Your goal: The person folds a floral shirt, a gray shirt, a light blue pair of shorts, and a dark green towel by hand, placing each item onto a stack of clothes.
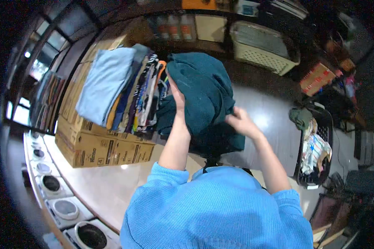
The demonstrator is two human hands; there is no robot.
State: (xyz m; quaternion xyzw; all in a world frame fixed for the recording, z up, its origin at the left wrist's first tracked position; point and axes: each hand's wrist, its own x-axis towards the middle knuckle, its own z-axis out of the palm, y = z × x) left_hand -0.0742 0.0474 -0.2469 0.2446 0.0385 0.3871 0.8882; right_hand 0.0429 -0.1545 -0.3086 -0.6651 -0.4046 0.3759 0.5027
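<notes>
A dark green piece of clothing [203, 91] is bunched up in front of me, its exact kind hidden by the folds. My left hand [178, 97] holds its left side, with part of the fingers out of sight against the cloth. On the lower right edge of the same cloth, my right hand [240, 121] is closed, fingers bent around the fabric. Just left of my left hand stands a row of folded clothes [143, 91] in many colours, with a light blue folded garment [108, 83] at its outer end.
Cardboard boxes [99, 151] support the folded clothes. A black basket [316, 153] with loose clothes stands at right, a cream basket [266, 54] at the back. Round-doored washing machines [64, 207] line the left. A red-printed carton [318, 79] sits at far right.
</notes>
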